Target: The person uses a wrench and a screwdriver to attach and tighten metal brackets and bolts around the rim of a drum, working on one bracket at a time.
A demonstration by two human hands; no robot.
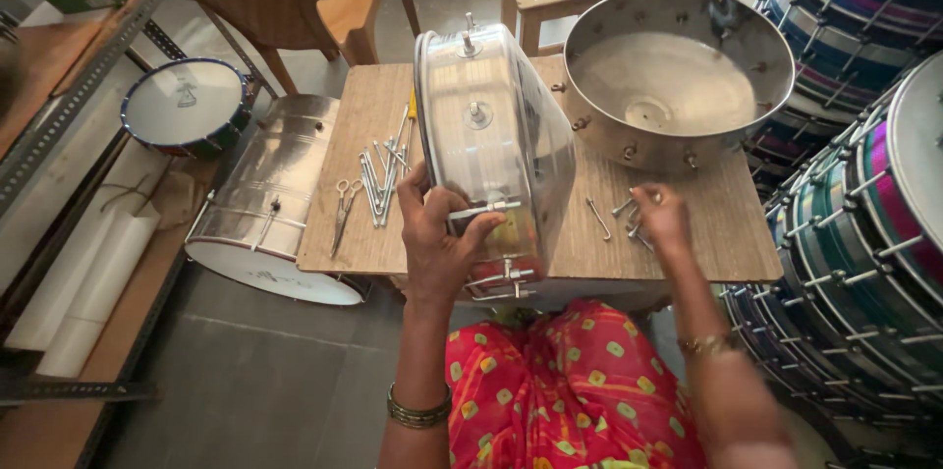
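The left hand (439, 233) gripped a steel drum shell (491, 145) standing on edge mid-table with some lug hooks fitted (others seemingly left), while at three o'clock the right hand (660, 216) pinched at loose tension hooks (629, 219) on the wooden table (732, 233).

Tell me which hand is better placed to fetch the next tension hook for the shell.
Probably the right hand: it already rests on the loose hooks on the wooden board. The left hand is occupied, steadying the steel drum shell on edge at a tension rod.
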